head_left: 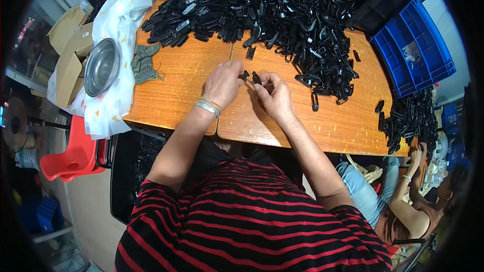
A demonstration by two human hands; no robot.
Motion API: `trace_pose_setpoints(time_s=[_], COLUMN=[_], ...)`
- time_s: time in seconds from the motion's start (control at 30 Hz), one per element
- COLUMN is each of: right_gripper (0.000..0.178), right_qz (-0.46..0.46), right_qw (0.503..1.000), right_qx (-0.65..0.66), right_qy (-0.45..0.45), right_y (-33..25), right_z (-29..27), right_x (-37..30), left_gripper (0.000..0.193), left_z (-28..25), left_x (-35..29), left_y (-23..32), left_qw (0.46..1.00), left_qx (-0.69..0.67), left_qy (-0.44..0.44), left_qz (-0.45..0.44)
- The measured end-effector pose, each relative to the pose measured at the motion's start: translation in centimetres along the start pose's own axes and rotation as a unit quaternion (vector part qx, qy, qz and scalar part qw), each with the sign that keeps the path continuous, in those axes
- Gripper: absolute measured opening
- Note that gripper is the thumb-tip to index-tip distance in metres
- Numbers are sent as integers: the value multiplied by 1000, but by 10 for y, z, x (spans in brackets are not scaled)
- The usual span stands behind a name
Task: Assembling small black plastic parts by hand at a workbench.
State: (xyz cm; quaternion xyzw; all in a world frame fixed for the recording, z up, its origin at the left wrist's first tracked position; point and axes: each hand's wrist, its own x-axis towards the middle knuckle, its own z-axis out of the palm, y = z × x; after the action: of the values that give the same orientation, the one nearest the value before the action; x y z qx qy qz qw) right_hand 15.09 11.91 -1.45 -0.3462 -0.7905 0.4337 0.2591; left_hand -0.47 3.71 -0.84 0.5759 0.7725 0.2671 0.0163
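Over the wooden table (176, 85), both my hands are close together, a short gap apart. Pinched in the fingers of my left hand (222, 84) is a small black plastic piece (244, 75). My right hand (276, 96) grips a second, longer black piece (256, 78) between thumb and fingers, its end pointing up. The exact kind of these parts is too small to tell. Just beyond my hands lies one loose black piece (250, 53), with a large heap of similar black plastic parts (262, 10) behind it.
A metal bowl (102, 67) and patterned white sheet (121, 15) are at the left, beside a grey-green knitted glove (145, 63). At the right stand a blue crate (418, 45) and a smaller black pile (408, 121). Another person (413, 211) sits there. A red chair (73, 156) is lower left.
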Motion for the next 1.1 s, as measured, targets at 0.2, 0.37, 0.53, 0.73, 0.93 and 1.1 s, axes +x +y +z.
trace_pose_setpoints(time_s=[0.2,0.37,0.53,0.73,0.93,1.1], right_gripper=[20,22,23,24,33,47], right_qz=[10,-74,-128,-180,-228,-201], right_qw=[994,993,990,982,968,978], right_qx=[109,88,46,-21,-47,-11], right_qy=[3,27,32,44,97,60], right_y=[-2,-17,-25,-28,-33,-29], right_z=[6,4,2,-1,12,16], right_x=[-9,-15,-20,-26,-44,-52], left_gripper=[28,29,30,29,23,30], left_z=[7,-2,-8,-6,-6,-12], left_x=[-28,-37,-41,-49,-65,-71], left_y=[1,11,17,22,45,46], left_qw=[891,798,812,821,838,789], left_qx=[-433,-588,-570,-564,-531,-605], left_qy=[24,9,17,41,99,49], left_qz=[-136,-134,-124,-78,-71,-100])
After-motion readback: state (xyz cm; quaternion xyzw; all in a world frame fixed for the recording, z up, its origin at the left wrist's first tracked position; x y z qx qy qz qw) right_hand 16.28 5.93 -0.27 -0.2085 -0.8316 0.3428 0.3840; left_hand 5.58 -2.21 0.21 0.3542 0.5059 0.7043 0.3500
